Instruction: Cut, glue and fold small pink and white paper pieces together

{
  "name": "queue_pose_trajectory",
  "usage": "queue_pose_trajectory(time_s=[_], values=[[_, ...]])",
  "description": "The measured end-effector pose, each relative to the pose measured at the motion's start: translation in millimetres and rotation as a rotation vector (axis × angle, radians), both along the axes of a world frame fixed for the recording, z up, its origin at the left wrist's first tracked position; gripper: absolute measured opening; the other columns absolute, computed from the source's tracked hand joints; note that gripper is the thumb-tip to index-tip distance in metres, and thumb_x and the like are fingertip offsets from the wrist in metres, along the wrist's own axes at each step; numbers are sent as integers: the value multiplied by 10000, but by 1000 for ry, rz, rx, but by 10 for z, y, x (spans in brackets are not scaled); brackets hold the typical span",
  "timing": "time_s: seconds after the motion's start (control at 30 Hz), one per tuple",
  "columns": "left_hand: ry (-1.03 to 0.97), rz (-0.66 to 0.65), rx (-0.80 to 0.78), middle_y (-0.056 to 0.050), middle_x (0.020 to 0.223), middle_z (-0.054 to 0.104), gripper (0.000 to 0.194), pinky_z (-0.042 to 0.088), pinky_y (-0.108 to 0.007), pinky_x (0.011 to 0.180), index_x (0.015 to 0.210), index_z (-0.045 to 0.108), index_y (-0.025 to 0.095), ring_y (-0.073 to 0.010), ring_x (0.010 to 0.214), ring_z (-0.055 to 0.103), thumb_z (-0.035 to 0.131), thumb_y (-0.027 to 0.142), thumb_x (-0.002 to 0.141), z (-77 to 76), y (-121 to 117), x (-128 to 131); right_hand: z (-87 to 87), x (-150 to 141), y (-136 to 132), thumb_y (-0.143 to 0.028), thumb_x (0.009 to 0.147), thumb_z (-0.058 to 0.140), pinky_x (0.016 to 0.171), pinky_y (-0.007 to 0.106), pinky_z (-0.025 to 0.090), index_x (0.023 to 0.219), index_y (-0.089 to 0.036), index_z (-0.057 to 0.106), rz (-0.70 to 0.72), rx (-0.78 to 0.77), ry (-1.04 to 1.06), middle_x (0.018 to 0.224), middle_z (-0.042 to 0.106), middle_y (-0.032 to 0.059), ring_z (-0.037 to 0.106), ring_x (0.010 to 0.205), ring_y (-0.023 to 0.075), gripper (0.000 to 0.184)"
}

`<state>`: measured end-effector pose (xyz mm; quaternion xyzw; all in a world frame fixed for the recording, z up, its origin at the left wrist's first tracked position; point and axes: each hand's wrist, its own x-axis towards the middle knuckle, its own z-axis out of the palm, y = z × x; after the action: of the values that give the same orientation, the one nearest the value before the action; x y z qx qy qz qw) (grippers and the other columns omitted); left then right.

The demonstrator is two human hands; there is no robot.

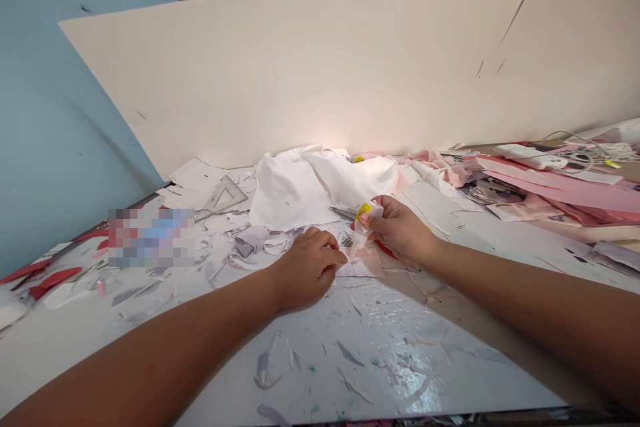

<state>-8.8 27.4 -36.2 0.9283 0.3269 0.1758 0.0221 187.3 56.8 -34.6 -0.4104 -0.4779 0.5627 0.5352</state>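
Note:
My right hand [397, 230] is closed around a pair of scissors [342, 213], whose pointed blades reach left past the fingers; a bit of red handle shows under the palm. A yellow printed label [363, 210] on whitish, crumpled material sits between its thumb and fingers. My left hand [313, 263] is curled, thumb and fingertips together at the left edge of a thin pale pink piece [367, 263], which lies low on the table between both hands. Whether it is paper or cloth I cannot tell. Just behind the hands is a crumpled white cloth [305, 190].
Paper scraps [255, 240] litter the white table [320, 360]. A clear set square [225, 195] lies at the back left. Stacked pink sheets [565, 183] and a white power strip [533, 157] with cable are at the right. A pale panel [310, 73] stands behind.

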Motion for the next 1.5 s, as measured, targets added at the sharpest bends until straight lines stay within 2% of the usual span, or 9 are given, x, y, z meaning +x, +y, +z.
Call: queue_pose_trajectory(time_s=[0.17, 0.37, 0.5, 0.67, 1.03, 1.23, 1.33, 1.43, 1.5], values=[[-2, -9, 4, -48, 926, 514, 284, 344, -340, 813, 873, 623, 203, -177, 875, 409, 387, 83, 771, 3, -10, -3, 73, 5, -63, -332, 615, 710, 566, 268, 475, 789, -219, 506, 8, 175, -222, 633, 596, -39, 600, 633, 156, 291], [-9, -4, -19, -45, 928, 520, 278, 348, -335, 806, 861, 623, 200, -172, 872, 412, 379, 91, 783, 2, -13, 0, 239, 69, -41, -324, 632, 704, 592, 287, 506, 833, -223, 476, -97, 138, -1, 810, 610, -8, 625, 699, 161, 320], [-14, -4, -20, -46, 925, 524, 292, 346, -337, 815, 894, 628, 203, -173, 878, 414, 379, 95, 786, 3, -7, 11, 145, 36, -27, -327, 614, 722, 570, 268, 499, 805, -219, 457, -64, 93, 6, 791, 611, -2, 628, 708, 169, 344], [-12, -5, -21, -53, 931, 527, 304, 348, -341, 815, 918, 635, 204, -180, 885, 418, 387, 96, 780, 8, 1, 10, 13, -26, -33, -288, 620, 714, 617, 308, 504, 796, -223, 424, 6, 53, 41, 722, 609, -17, 637, 717, 186, 345], [-2, 0, -10, -51, 922, 525, 291, 350, -344, 809, 872, 633, 200, -177, 870, 418, 382, 87, 775, 7, -3, 13, 16, -19, -8, -199, 647, 661, 578, 280, 485, 740, -227, 389, -18, -19, 72, 643, 589, -32, 639, 689, 175, 289], [0, 6, -18, -49, 938, 522, 302, 351, -351, 818, 895, 638, 217, -184, 892, 413, 384, 100, 782, -1, 3, 5, -22, 1, 20, -254, 594, 699, 582, 296, 468, 736, -231, 388, -43, 27, 20, 633, 590, -39, 614, 648, 173, 343], [7, 4, -18, -48, 942, 523, 308, 352, -352, 824, 904, 639, 218, -185, 895, 412, 390, 94, 771, 2, -4, 3, 21, -3, -48, -292, 634, 666, 583, 289, 447, 739, -232, 405, -67, 135, -172, 622, 580, -49, 578, 619, 156, 288], [3, 10, -17, -51, 961, 527, 311, 351, -356, 841, 925, 634, 209, -189, 912, 412, 390, 95, 769, 4, -15, 3, 115, -34, -189, -273, 684, 618, 571, 264, 408, 735, -223, 458, -44, 376, -554, 627, 554, -50, 531, 609, 136, 175], [-4, 16, -11, -55, 983, 527, 318, 350, -361, 849, 953, 627, 206, -195, 932, 410, 385, 101, 775, 2, -18, 1, 172, -50, -260, -265, 692, 613, 551, 257, 393, 736, -220, 481, -8, 495, -680, 624, 537, -47, 505, 591, 129, 146]])
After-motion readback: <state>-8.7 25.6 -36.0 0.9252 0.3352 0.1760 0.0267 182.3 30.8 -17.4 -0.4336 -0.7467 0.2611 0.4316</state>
